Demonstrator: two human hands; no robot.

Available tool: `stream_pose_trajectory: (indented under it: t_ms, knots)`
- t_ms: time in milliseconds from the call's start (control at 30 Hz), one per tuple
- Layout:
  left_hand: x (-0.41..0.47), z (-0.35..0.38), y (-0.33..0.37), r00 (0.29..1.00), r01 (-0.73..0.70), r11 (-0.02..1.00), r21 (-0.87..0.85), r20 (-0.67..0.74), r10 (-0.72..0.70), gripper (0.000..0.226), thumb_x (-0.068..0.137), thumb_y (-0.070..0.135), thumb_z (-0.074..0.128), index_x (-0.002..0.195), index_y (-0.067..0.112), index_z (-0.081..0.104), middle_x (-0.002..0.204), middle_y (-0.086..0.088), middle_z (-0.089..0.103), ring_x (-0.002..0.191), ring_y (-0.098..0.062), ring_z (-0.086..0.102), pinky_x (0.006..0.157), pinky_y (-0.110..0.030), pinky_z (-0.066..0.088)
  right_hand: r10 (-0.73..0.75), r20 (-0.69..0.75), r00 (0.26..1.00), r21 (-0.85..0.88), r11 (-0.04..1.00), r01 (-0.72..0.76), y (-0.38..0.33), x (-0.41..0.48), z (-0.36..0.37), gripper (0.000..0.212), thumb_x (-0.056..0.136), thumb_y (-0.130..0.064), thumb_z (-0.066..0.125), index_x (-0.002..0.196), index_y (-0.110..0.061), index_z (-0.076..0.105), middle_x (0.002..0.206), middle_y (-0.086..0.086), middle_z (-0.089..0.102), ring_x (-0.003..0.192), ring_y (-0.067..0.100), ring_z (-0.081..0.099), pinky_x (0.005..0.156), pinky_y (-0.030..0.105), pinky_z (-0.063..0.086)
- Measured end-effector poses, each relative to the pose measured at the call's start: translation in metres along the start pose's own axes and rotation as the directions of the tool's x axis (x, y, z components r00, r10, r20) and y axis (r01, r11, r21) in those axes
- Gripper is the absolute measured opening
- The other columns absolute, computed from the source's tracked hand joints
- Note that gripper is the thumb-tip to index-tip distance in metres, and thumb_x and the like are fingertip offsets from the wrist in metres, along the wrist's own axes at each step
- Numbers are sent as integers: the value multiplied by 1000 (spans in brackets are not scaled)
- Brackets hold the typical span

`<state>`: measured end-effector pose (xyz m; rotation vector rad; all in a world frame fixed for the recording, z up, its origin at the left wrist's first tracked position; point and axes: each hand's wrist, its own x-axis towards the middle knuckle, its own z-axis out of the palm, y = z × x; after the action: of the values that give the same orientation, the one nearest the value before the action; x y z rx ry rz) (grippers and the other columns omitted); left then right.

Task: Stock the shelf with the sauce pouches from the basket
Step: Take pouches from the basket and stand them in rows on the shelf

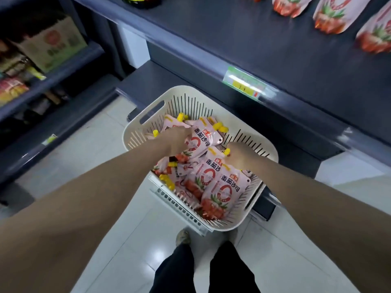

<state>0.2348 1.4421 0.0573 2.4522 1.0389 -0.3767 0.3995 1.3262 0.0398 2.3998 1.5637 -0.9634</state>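
1. Head view, stock location. The basket point(186, 102) sits low in front of me, below the front edge of the shelf point(275, 45). The pouches point(224, 191) lie in it in a loose, overlapping heap, with their yellow caps point(223, 127) pointing several ways.
2. Head view, left hand. My left hand point(177, 140) is down in the far half of the heap. Its fingers curl over the top pouch point(201, 140), and I judge that it grips that pouch.
3. Head view, right hand. My right hand point(239, 157) is sunk among the pouches near the basket's right wall. Its fingers are hidden, so I cannot tell whether it holds anything.
4. Head view, target. The shelved pouches point(330, 17) stand upright in a row at the far right of the shelf. The board to their left, above the price tag point(247, 84), is bare.
5. Step in hand: picking from the basket. I should take each pouch by its body or top seam, not by the cap alone, because the film looks slick and the filling will likely shift.
6. I should lift straight up so that overlapping neighbours slide off instead of being dragged over the rim.
7. I should confirm the right hand's hold before raising both arms. One pouch per hand will be easier to stand.
8. I should set each pouch base down, just beside the row, with the printed face outward.
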Motion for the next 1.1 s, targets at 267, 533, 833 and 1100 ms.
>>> stream_pose_trajectory:
  t_ms: [267,533,833,1100]
  knots:
    - [46,21,-7,994,106,956,-272,58,-94,74,84,10,63,146,11,22,147,-12,39,131,-31,43,105,-39,39,310,-15,951,404,872,-278,-1,30,24,48,80,-18,73,121,-7,50,105,9,59,99,26,59,71,29,48]
    - [66,24,-7,982,190,851,-490,85,-171,46,81,19,68,124,11,55,106,0,56,107,-24,54,97,-34,44,361,8,932,478,818,-321,3,32,26,43,77,-8,72,116,-7,56,89,2,55,85,19,54,62,24,42]
    - [44,4,-9,979,196,835,-514,53,-197,3,81,4,65,83,5,64,69,-4,53,79,-23,53,62,-25,43,248,36,968,481,845,-234,-12,14,1,35,77,-15,75,111,-11,68,105,2,60,92,17,56,77,23,42]
    - [0,-56,-10,973,54,734,-677,-129,-191,18,82,1,65,85,19,67,63,4,56,40,4,49,41,-9,39,7,-263,965,173,984,41,-59,-27,-52,25,83,-5,60,107,-4,65,103,8,65,94,26,61,72,32,47]
